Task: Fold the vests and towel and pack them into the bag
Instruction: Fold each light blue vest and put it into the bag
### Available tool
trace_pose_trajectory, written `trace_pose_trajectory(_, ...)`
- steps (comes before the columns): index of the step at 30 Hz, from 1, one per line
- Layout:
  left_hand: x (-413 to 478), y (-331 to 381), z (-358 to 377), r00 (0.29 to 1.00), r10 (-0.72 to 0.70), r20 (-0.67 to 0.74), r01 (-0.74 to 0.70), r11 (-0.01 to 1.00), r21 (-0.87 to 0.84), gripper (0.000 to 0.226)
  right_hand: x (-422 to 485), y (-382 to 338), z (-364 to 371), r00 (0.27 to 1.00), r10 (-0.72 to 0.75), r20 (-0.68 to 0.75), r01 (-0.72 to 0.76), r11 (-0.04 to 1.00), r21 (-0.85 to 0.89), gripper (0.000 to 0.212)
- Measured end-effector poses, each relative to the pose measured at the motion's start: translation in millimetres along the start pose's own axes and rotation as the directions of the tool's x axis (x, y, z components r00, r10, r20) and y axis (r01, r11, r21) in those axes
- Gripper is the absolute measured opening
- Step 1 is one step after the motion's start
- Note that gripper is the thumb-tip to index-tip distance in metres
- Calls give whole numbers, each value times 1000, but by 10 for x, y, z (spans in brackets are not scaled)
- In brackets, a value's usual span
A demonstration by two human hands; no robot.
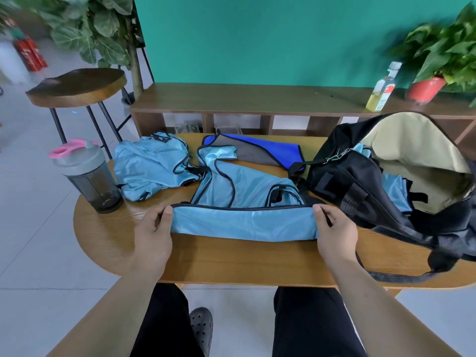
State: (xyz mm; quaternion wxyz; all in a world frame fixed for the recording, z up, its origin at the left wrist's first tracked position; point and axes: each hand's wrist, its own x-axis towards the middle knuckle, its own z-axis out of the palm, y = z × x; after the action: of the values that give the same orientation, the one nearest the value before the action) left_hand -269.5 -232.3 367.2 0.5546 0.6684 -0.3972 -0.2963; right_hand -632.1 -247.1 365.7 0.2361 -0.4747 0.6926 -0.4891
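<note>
Light-blue satin vests with black trim are numbering three: crumpled vest point(152, 166) centre left, spread vest point(247, 195) mid-frame, packed vest point(394, 189) inside the black duffel bag point(334, 181) at right. Appearing singly: that bag, blue-and-grey towel point(273, 149), smoke-grey shaker bottle with pink lid point(87, 179), clear bottle of yellow liquid point(383, 91), round wooden stool point(77, 86). Leafy plants are numbering two: tall plant point(98, 27) upper left, potted plant point(443, 50) upper right.

Right edge cuts off the bag point(342, 176). Inside the bag, packed vest point(395, 188) mostly hidden by front wall. Left of the bag, towel point(278, 150) partly under spread vest point(244, 194). Behind the bag, bottle point(383, 88) label blurred, unreadable.
</note>
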Motion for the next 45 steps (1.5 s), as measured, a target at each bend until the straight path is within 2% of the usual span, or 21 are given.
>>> trace_pose_trajectory(4,246,351,-89,990,126,62,-128,991,26,14,260,-372,-195,997,-74,27,74,997,11,16)
trace_pose_trajectory(7,464,759,-150,965,228,126,-242,964,109,18,516,-707,-387,975,-182,126,179,983,36,16)
trace_pose_trajectory(9,608,1064,-222,943,291,163,-315,938,145,17,693,-932,-556,950,-229,213,243,969,-40,24)
trace_pose_trajectory(11,728,1376,-331,905,363,224,-401,902,158,10,875,-1143,-729,924,-264,278,322,927,-191,28)
trace_pose_trajectory(14,903,1723,-492,840,425,338,-504,841,196,4,1067,-1451,-948,886,-326,328,435,828,-353,18)
trace_pose_trajectory(17,1018,2007,-606,788,452,418,-586,758,286,9,1174,-1765,-1143,864,-386,324,498,756,-425,12)
trace_pose_trajectory(19,1095,2162,-654,768,471,433,-617,725,306,7,1227,-1970,-1238,856,-417,305,511,770,-382,7)
trace_pose_trajectory(22,1200,2378,-699,762,531,371,-642,698,317,3,1254,-2244,-1365,855,-435,282,509,806,-301,11)
trace_pose_trajectory(26,1209,2707,-687,712,648,271,-696,599,396,10,1272,-2533,-1442,853,-461,246,515,821,-247,37)
trace_pose_trajectory(28,1203,2871,-662,705,677,212,-699,610,373,12,1295,-2650,-1426,857,-485,174,514,829,-220,44)
trace_pose_trajectory(30,1191,3034,-632,701,699,144,-700,634,329,12,1311,-2754,-1389,848,-521,93,528,819,-226,42)
trace_pose_trajectory(32,1189,3145,-594,694,713,104,-702,636,321,14,1302,-2825,-1320,826,-560,64,554,786,-272,28)
trace_pose_trajectory(36,1141,3320,-563,675,735,62,-698,610,376,18,1244,-2943,-1217,773,-614,157,623,691,-367,13)
trace_pose_trajectory(38,1132,3378,-584,680,733,34,-685,617,388,20,1231,-2994,-1206,781,-609,138,612,702,-364,14)
trace_pose_trajectory(40,1131,3426,-631,678,735,10,-677,619,398,22,1232,-3054,-1231,780,-623,62,609,731,-308,18)
trace_pose_trajectory(43,1105,3524,-701,639,768,-44,-684,593,426,25,1209,-3202,-1283,773,-631,-65,620,774,-131,24)
trace_pose_trajectory(45,1080,3607,-718,619,782,-73,-686,584,434,26,1191,-3317,-1304,766,-630,-131,632,774,-28,20)
